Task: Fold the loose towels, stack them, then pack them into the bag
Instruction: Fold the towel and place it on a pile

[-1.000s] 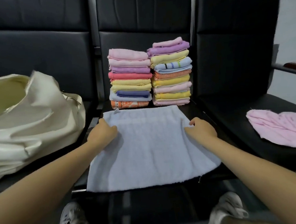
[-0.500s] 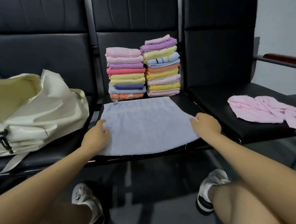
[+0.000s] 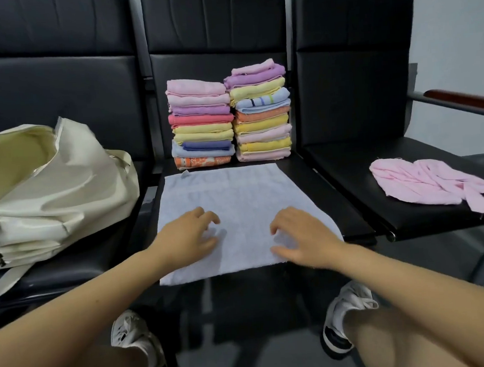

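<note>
1. Two hands lie on the pale blue towel (image 3: 236, 201) in the head view, which is the only view. The left hand (image 3: 186, 237) and the right hand (image 3: 301, 236) sit apart near the towel's near edge, fingers loosely spread and gripping nothing.
2. The towel lies flat on the middle seat (image 3: 337, 205). Its near edge overhangs the seat front. Its far edge lies just before two stacks.
3. The left stack (image 3: 200, 123) and the right stack (image 3: 261, 110) of folded towels stand side by side against the backrest, touching or nearly so.
4. The cream bag (image 3: 49, 185) lies on the left seat, its mouth open; its side reaches the seat gap beside the towel.
5. A crumpled pink towel (image 3: 427, 184) lies on the right seat, well apart from the hands, with bare seat around it.
6. Bare black seat shows along the blue towel's right edge.
</note>
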{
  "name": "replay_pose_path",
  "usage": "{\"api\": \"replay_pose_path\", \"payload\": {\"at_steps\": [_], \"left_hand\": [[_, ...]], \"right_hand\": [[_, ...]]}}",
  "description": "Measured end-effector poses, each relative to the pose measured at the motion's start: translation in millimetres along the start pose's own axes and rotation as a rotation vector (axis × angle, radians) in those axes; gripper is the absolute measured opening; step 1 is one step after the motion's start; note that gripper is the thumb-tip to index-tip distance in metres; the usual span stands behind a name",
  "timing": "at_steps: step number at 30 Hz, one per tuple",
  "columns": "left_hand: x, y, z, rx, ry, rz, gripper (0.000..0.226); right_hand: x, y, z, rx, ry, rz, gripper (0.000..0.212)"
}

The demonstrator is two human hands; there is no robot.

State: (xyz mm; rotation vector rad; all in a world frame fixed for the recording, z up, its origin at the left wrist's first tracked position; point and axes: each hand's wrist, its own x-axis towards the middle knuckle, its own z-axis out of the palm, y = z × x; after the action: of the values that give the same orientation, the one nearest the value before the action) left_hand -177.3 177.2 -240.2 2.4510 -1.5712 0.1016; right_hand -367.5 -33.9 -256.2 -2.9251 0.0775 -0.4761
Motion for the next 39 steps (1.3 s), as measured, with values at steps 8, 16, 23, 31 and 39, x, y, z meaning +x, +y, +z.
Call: {"api": "replay_pose_path", "payload": {"at_steps": [8,16,23,31,39], "left_hand": [[4.3,-14.1,22.1,-0.090,-0.011,0.294,0.042],[-1.0,3.8,29.5,-0.036,0.130,0.389,0.041],[13.5,5.2,39.6,0.037,0.191,0.410,0.015],[24.8,-11.5,27.5,-0.199,-0.024,0.292,0.052],[10.1,-4.6,3.8,-0.324,-0.048,0.089,0.040]], "right_hand": [[13.9,-7.7,41.8,-0.178,0.029,-0.344,0.019],[31.7,-15.7,27.5,0.200,0.003,-0.090,0.008],[45.4,-15.2,14.9,0.196,-0.182,-0.023,0.012],[41.1,-5.2,-4.0,0.130,-0.287,0.025,0.022],[20.1,0.0,-19.0,-0.002,-0.326,0.150,0.028]]}}
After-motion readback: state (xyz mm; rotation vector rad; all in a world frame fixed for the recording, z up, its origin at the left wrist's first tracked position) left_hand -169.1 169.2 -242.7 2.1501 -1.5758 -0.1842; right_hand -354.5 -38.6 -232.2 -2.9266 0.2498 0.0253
